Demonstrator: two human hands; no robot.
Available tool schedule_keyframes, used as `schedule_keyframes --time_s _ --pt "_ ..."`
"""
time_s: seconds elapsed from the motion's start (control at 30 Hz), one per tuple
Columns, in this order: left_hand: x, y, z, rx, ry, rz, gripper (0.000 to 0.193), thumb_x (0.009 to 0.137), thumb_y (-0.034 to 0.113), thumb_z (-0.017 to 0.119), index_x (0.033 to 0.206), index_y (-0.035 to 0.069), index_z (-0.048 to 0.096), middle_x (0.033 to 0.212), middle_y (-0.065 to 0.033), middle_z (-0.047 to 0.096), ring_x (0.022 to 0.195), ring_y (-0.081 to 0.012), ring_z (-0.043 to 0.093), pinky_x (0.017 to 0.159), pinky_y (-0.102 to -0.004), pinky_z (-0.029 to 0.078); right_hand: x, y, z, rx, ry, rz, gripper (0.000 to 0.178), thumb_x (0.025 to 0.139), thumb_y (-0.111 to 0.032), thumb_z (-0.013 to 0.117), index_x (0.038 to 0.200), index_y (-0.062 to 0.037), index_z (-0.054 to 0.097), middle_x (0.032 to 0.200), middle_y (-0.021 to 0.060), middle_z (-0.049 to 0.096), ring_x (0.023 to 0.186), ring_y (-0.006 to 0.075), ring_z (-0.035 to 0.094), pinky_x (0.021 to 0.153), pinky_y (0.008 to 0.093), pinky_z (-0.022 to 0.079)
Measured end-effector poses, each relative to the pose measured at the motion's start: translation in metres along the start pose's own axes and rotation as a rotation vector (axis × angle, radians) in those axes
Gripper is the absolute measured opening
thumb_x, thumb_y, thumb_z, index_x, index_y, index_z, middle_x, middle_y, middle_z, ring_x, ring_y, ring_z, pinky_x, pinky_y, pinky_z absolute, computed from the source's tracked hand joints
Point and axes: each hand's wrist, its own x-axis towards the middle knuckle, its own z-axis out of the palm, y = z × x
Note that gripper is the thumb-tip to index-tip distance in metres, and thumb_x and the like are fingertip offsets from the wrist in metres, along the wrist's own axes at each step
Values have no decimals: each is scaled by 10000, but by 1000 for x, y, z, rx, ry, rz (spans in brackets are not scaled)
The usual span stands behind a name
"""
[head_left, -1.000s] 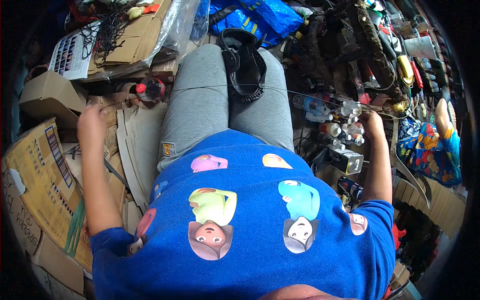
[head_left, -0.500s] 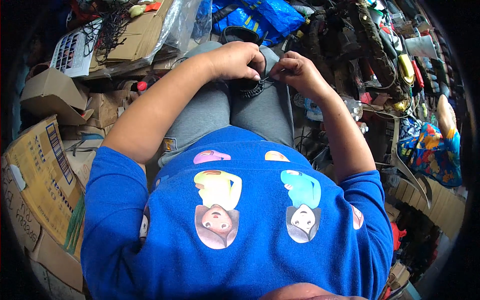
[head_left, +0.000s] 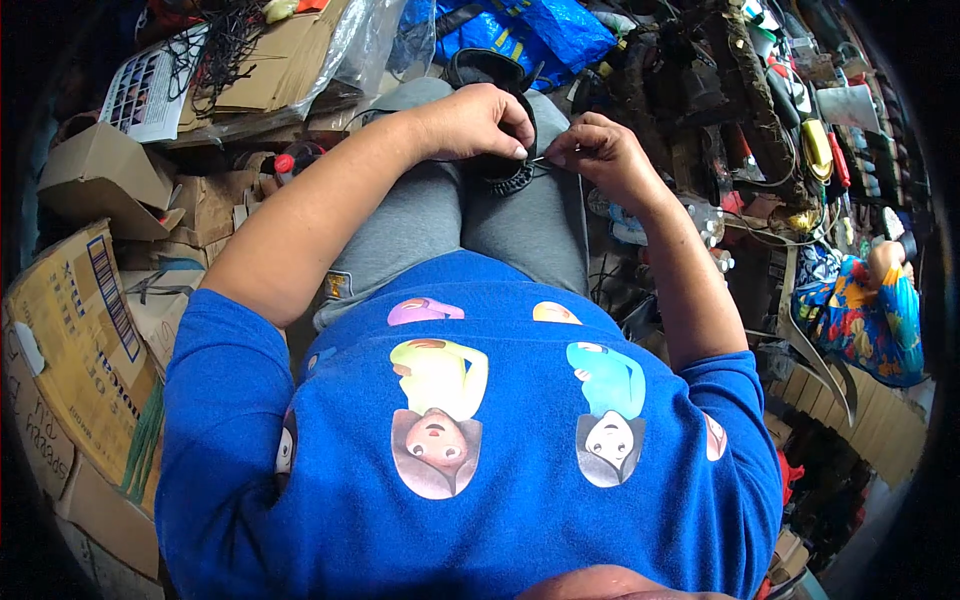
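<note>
A black shoe with a ridged sole edge rests across my grey-trousered thighs, its opening toward the far side. My left hand curls over it from the left, thumb and fingers closed on it; part of the shoe is hidden beneath. To the right, my right hand pinches a thin, pale needle-like piece that points at the shoe close to my left thumb. Whether the tip touches the shoe is too small to tell.
Cardboard boxes stand at the left, with flattened cardboard and black cords beyond. A blue plastic bag lies ahead. Tools and clutter fill the right, including a curved blade. Another person's colourful sleeve shows there.
My right hand has shifted slightly right and down, and the thin piece shows more plainly between my hands. At the right, the other person's arm has moved down.
</note>
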Motion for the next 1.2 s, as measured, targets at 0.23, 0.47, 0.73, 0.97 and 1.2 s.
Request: schedule_keyframes --time_s 0.23,0.47,0.73,0.97,1.2 --pt "0 0 1 12 8 3 197 741 160 715 873 17 682 852 -66 631 819 -158 601 771 -287 459 2 -1 7 14 -39 -41 158 719 -37 713 873 -72 698 791 46 600 758 151 595 700 289 481" --pt "-1 -1 -4 26 -53 -4 227 770 156 673 957 30 695 873 -75 624 876 -172 585 807 -295 443 -15 1 28 146 63 14 202 725 -8 704 914 -78 706 773 31 591 732 107 590 667 251 473" --pt "2 0 -11 69 -224 -12 328 768 96 606 1087 59 674 829 -80 538 868 -202 532 815 -296 410 -24 -16 27 -33 104 -11 276 735 -12 693 981 -136 717 769 50 581 736 162 602 683 271 480" --pt "2 7 -11 141 -262 -25 347 772 88 592 1111 62 661 866 -94 527 876 -211 530 817 -300 405 -22 -33 21 -168 70 -7 237 750 -39 671 959 -141 719 789 89 591 750 244 612 684 325 494" --pt "5 4 -10 282 -246 71 311 726 79 657 1036 69 680 866 -107 562 873 -245 562 799 -336 444 -1 -59 11 -709 -113 -230 140 746 -77 601 840 -113 699 786 127 583 766 312 600 703 400 496"
